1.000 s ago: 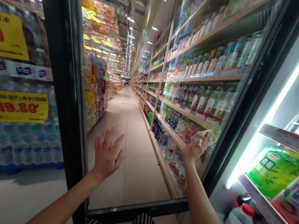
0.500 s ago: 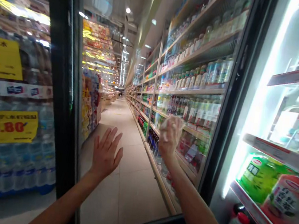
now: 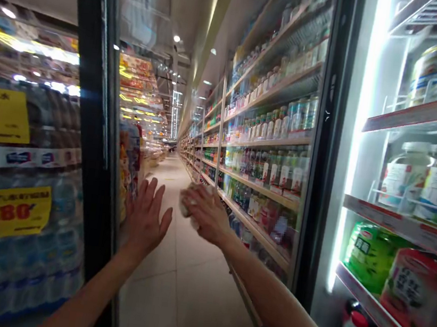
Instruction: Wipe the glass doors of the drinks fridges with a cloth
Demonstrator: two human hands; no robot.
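A glass cooler door (image 3: 90, 114) with a black frame stands open in front of me. My left hand (image 3: 146, 218) lies with its fingers stretched out against the glass, near the left frame edge, holding nothing. To its right, my right hand (image 3: 211, 216) presses a pale, crumpled cloth (image 3: 187, 199) to the pane. Its fingers are bent over the cloth and a little blurred. Part of the cloth is hidden under the palm.
On the right, lit cooler shelves (image 3: 396, 219) carry bottles, cans, a green pack (image 3: 371, 256) and a red pack (image 3: 416, 297). Stacked water bottles with a yellow price sign (image 3: 2, 213) stand at left. The glass shows an aisle floor (image 3: 151, 305) and long drink shelves.
My right hand has swept left across the glass with the cloth, from beside the drink shelves to close by my left hand. My left hand stays flat; the view has shifted slightly.
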